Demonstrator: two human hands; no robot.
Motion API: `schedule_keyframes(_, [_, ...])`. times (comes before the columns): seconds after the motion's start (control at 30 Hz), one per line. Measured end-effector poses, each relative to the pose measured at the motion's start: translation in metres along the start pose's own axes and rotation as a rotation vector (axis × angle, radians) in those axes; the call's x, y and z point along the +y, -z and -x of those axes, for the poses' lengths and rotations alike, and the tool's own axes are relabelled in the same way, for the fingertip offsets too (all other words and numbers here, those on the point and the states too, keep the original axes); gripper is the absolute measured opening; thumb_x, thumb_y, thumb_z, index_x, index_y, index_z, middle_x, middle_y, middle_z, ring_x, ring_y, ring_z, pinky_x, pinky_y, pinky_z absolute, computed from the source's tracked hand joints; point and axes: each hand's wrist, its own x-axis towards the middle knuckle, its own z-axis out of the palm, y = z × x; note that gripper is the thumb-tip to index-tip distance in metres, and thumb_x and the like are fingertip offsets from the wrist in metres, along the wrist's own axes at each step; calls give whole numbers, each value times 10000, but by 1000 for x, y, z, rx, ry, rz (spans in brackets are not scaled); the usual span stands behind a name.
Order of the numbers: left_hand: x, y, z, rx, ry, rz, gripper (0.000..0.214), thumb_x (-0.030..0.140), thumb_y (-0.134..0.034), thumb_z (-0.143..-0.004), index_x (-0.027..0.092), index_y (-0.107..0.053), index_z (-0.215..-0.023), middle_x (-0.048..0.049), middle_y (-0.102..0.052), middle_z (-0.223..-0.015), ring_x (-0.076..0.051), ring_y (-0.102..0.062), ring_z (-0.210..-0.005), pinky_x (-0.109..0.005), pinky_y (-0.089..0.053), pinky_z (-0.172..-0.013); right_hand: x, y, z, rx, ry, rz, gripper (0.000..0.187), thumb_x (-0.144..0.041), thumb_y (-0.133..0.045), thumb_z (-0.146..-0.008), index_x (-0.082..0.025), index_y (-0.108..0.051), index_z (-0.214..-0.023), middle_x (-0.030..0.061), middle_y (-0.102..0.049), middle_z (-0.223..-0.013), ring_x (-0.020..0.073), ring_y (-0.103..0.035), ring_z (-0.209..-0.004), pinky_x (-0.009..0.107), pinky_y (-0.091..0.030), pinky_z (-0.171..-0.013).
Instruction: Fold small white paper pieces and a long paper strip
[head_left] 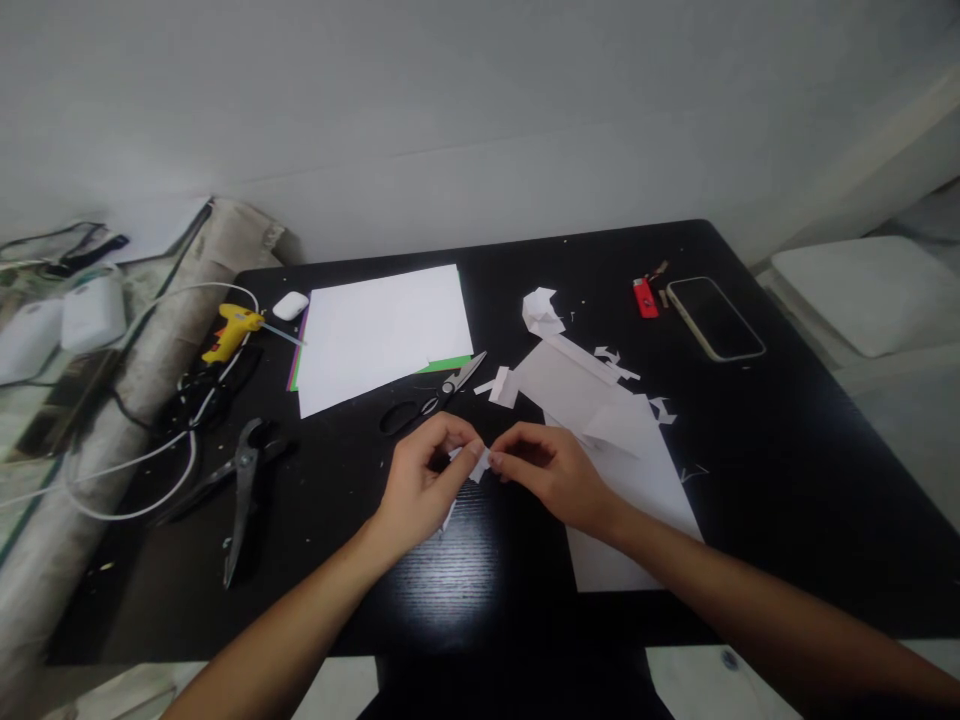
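Note:
Between my two hands is a small piece of white paper (475, 466), partly hidden by the fingers. My left hand (431, 470) pinches it from the left with thumb and forefinger. From the right, the thumb and fingertips of my right hand (551, 470) close on its edge. Just beyond my left hand lie scissors (442, 390) with black handles, blades pointing up and right. Cut and folded paper scraps (501, 386) are near the blade tips. Past my right hand, white paper sheets (622, 560) lie overlapping, partly under my right forearm.
A stack of white paper (382, 330) with coloured sheets beneath sits at the back left. Leftward are a yellow glue gun (231, 333), pliers (246, 470) and a white cable (135, 515). Crumpled paper (541, 312), a red lighter (645, 298) and a phone (715, 318) lie at the back right.

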Motion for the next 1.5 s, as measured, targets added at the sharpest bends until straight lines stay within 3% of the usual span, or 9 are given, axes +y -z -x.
schedule_keyframes(0.27, [3,-1,0,35,34,84,132,275,-684,-952,170,-700,-874,-19,-667,-829,-120,-532,-687,-246,-430,-650,-1,0,-1,-15,5,-16,119,-309,-738,-843,-193,-737,-816,12,-697,-756,166,-635,-692,319,-505,-685])
schedule_keyframes(0.43, [4,11,-7,249,76,178,125,288,-706,-926,177,-706,-869,-5,-665,-778,-122,-554,-685,-233,-449,-647,6,-2,-3,30,-6,-15,105,-287,-739,-828,-189,-728,-793,16,-690,-751,168,-634,-690,318,-517,-664])
schedule_keyframes(0.5, [5,14,-10,274,92,202,134,298,-720,-912,173,-712,-863,-8,-673,-783,-122,-560,-688,-230,-452,-646,8,-2,-3,28,-4,-37,121,-307,-749,-840,-188,-738,-821,20,-700,-764,165,-643,-694,318,-529,-678])
schedule_keyframes(0.7, [10,4,-5,127,138,220,160,319,-738,-897,169,-717,-846,-15,-687,-758,-121,-571,-649,-230,-454,-598,7,-3,1,9,48,-165,173,-336,-788,-855,-207,-746,-962,35,-743,-890,180,-707,-818,329,-578,-777])
schedule_keyframes(0.9, [12,-2,-4,10,166,219,163,322,-710,-926,170,-713,-867,-20,-710,-748,-129,-632,-640,-234,-513,-598,7,-5,1,3,54,-146,145,-313,-798,-841,-206,-710,-883,13,-717,-827,163,-685,-757,312,-564,-748])
schedule_keyframes(1.07, [11,-2,-6,-87,196,289,115,282,-708,-919,168,-697,-917,-19,-741,-785,-129,-690,-648,-243,-595,-639,7,-3,-1,94,31,-153,150,-314,-779,-843,-205,-682,-881,0,-706,-767,166,-683,-703,318,-553,-712])
schedule_keyframes(1.33, [8,-1,-7,-88,214,333,43,202,-700,-892,165,-719,-904,-17,-743,-753,-139,-728,-644,-261,-639,-657,3,-1,-3,126,1,-143,94,-274,-794,-770,-223,-778,-848,22,-764,-847,194,-702,-815,342,-570,-786])
schedule_keyframes(1.5, [8,1,-9,-70,261,425,92,237,-719,-872,153,-756,-876,-69,-779,-919,-171,-757,-755,-317,-672,-743,4,3,-4,82,-74,-289,108,-257,-735,-794,-238,-832,-836,32,-800,-965,204,-722,-902,359,-582,-875])
